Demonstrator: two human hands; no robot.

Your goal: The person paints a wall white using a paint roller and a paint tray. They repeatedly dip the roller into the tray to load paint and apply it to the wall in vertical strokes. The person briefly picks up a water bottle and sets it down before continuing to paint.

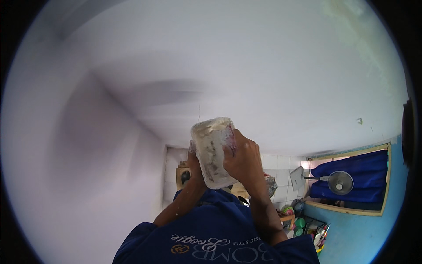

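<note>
Both hands are on a whitish, translucent plastic tub (212, 153) smeared with pale residue, with a reddish mark near its upper right edge. My left hand (194, 163) holds it along the left side, its fingers mostly hidden behind the tub. With its thumb over the right edge, my right hand (243, 157) grips the other side; whether it also holds a small tool cannot be told. The tub is tilted in front of my chest, before a broad white painted surface (263, 82) marked by a few small flaws.
At the right, a fan (339, 183) stands out before a blue curtain (372, 171) in a wooden window frame (386, 184). Below it are green plastic dishes (300, 222) and other kitchenware. A wooden box-like object (182, 170) lies beyond my left forearm. White tiles (283, 161) line the wall.
</note>
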